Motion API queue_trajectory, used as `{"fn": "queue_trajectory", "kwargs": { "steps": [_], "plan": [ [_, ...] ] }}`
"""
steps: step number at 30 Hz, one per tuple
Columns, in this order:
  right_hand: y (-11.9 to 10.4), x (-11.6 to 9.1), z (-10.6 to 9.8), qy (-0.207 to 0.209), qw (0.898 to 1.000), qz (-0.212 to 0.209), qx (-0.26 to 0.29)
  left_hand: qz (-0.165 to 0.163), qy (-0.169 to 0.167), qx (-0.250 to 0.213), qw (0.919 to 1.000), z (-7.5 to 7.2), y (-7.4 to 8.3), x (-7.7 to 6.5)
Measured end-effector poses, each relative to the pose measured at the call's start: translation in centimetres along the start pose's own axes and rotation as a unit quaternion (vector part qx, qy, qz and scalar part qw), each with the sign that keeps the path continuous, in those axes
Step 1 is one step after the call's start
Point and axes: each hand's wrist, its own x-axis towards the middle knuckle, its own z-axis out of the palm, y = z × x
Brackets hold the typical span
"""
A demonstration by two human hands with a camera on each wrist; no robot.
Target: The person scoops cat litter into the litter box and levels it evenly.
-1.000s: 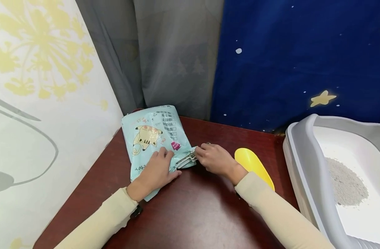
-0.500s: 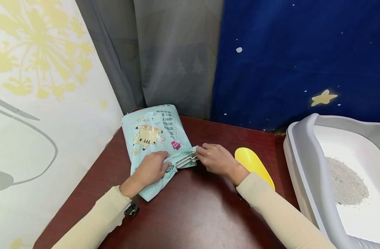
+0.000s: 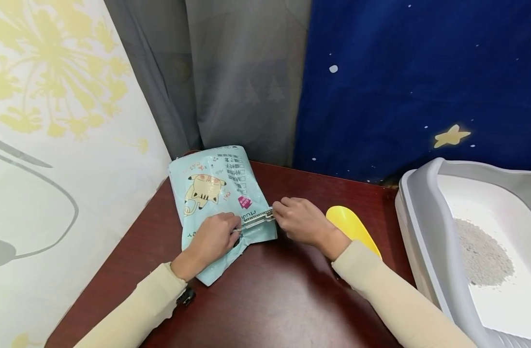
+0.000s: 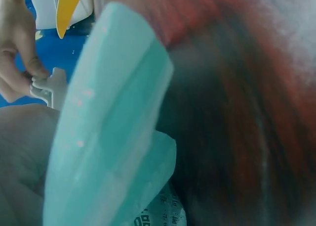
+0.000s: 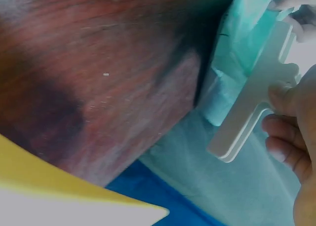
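Note:
A light blue printed bag (image 3: 217, 176) with a cartoon cat lies on the brown table. My left hand (image 3: 210, 241) grips the bag near its folded end, and its fingertips are partly hidden. My right hand (image 3: 302, 222) pinches a white bag clip (image 3: 258, 220) lying across the bag's end. In the right wrist view the long flat clip (image 5: 252, 90) sits between thumb and fingers, with the bag's film (image 5: 232, 63) beside it. The left wrist view shows the bag's bent corner (image 4: 106, 102) standing up in front of the left hand.
A yellow scoop (image 3: 354, 229) lies right of my right forearm. Further right stands a grey and white litter box (image 3: 449, 261) with grey litter (image 3: 483, 253) inside. A patterned wall (image 3: 74, 203) borders the table on the left; grey and blue curtains (image 3: 243, 87) hang behind.
My left hand has shifted back along the bag's end and now grips there. The bag's end has spread flatter below the clip. The right hand stays on the clip.

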Motion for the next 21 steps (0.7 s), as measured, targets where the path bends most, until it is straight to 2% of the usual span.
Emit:
{"fn": "queue_trajectory", "kwargs": {
  "steps": [5, 10, 21],
  "plan": [
    [0.3, 1.1, -1.1, -0.022, 0.999, -0.035, -0.030, 0.022, 0.015, 0.023, 0.9994, 0.1, 0.2, -0.3],
    [0.8, 1.8, -1.9, -0.048, 0.996, -0.061, -0.045, 0.027, 0.020, 0.035, 0.9988, 0.2, 0.3, -0.5],
    [1.0, 2.3, -2.3, -0.065, 0.996, -0.049, -0.028, 0.012, 0.022, 0.015, 0.9996, -0.1, 0.2, -0.6]
  ]
}}
